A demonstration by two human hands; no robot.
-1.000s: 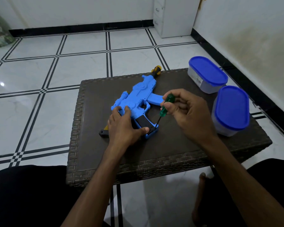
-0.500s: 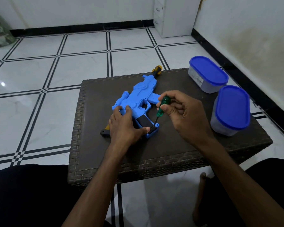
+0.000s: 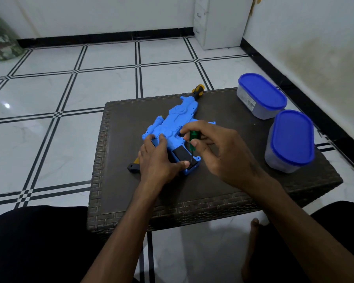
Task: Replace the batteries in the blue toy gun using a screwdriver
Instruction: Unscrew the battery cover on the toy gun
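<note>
Toy gun: blue toy gun (image 3: 173, 127) lies flat on the dark woven counter (image 3: 223, 180), near its middle; long axis runs from about 7 o'clock (black stock end) to 1 o'clock (yellow-tipped muzzle at the counter's far edge).

Battery bay: black battery cover (image 3: 181, 155) on the magazine block, which juts toward 5 o'clock from the body, pointing at the person.

Left hand: left hand (image 3: 157, 160) lies on the gun from the 7 o'clock side, fingers spread over the body, thumb laid along the magazine's near edge; it presses the toy down rather than wrapping it.

Right hand: right hand (image 3: 217, 148) comes in from 4 o'clock, fingertips pinching the green screwdriver (image 3: 192, 140) by its handle.

Key relation: screwdriver stands almost upright, tip down at the cover's right edge, at about 1 o'clock from the left thumb; the two hands are just beside each other. Whether the tip sits in a screw head is too small to tell.

Judgement: step in hand looks like working the cover screw; cover in place.

Other items: two blue-lidded containers (image 3: 262, 94) at the counter's 2 to 3 o'clock side.
</note>
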